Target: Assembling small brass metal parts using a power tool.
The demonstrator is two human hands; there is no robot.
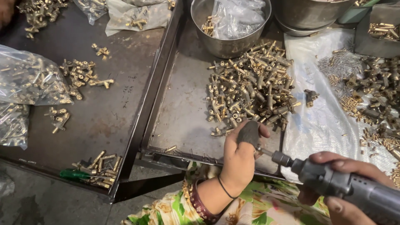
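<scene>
Brass fittings (250,87), short tubular pieces with side stems and a dull yellow sheen, lie in a loose heap on a scuffed grey steel tray (183,112) with a raised dark rim. At the near edge of that heap, the left hand (241,156) is closed in a narrow pinch; thumb and fingertips are blackened with grime and wrap a small part that is almost fully hidden, so its shape cannot be told. A thin black band and a dark red bangle circle the wrist.

The right hand (337,183) is clasped around the grey, matt, cylindrical body of a power driver (333,181). The slim metal bit of the tool (266,151) points left and meets the pinched part right at the left fingertips. The held part therefore sits between the left fingers and the bit tip, just beside the heap and above the tray's front rim.

Behind the heap stands a round steel bowl (229,43) with a crumpled clear plastic bag inside. To the right, a white plastic sheet (316,121) carries more brass pieces and small pins. On the adjoining tray at left lie clear bags of fittings (29,79), scattered brass parts, and a green-handled screwdriver (75,174).
</scene>
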